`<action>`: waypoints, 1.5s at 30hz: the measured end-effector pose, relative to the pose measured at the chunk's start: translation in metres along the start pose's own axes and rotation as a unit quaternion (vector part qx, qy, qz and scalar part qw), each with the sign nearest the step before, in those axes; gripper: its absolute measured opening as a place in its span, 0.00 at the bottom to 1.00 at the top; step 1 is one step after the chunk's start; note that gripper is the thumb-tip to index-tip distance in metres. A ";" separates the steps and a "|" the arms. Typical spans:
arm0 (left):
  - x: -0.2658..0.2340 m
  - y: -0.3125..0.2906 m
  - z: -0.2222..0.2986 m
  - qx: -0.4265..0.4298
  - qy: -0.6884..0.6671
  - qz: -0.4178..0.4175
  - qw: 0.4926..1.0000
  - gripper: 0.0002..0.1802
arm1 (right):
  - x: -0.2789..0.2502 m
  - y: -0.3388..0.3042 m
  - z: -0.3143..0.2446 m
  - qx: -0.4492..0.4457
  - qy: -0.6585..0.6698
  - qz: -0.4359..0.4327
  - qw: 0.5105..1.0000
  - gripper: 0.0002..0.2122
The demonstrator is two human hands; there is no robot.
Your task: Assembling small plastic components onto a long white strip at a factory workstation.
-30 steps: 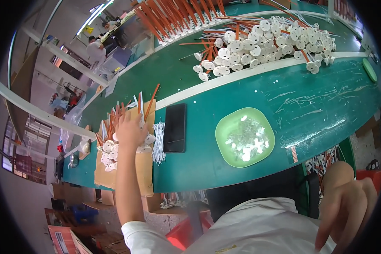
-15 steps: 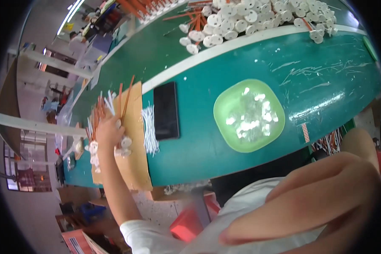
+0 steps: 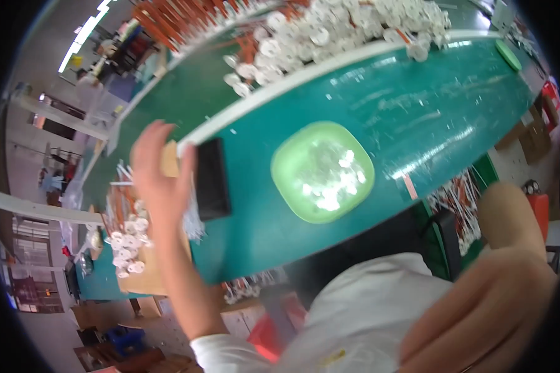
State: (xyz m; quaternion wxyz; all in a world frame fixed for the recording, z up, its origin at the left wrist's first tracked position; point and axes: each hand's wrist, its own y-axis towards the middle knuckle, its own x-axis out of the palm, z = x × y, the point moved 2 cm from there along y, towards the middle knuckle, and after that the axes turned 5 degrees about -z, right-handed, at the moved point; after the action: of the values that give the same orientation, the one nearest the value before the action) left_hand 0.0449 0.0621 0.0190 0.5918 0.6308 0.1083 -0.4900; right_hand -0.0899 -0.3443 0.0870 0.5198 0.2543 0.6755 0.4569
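Green tabletop (image 3: 249,242) bears dark-dotted, orange-stemmed white discs (image 3: 129,248) near spread left grip (image 3: 162,168); blurred right grip (image 3: 460,317) unclear.

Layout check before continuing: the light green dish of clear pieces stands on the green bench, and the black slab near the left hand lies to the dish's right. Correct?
Not quite: the head view shows the black slab near the left hand lying left of the light green dish of clear pieces on the green bench.

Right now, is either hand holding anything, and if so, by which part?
The left hand is open and seems to hold nothing. The right hand is too blurred to tell.
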 end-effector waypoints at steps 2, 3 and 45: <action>0.021 0.013 0.029 0.033 -0.020 0.027 0.999 0.18 | 0.025 0.056 0.048 -0.058 -0.021 -0.036 0.997 0.03; 0.028 0.015 0.032 0.031 -0.044 0.047 0.997 0.18 | 0.026 0.052 0.026 -0.093 -0.025 -0.057 0.994 0.04; 0.121 -0.020 0.053 -0.171 -0.416 0.031 0.893 0.09 | 0.059 -0.029 0.278 0.332 -0.428 -0.076 0.837 0.06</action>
State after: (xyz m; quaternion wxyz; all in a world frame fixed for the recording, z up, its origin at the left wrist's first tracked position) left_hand 0.0645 -0.0312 -0.0741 0.6965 0.2616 -0.0857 -0.6627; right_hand 0.1541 -0.2113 0.0217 0.6745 0.5301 0.5137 0.0095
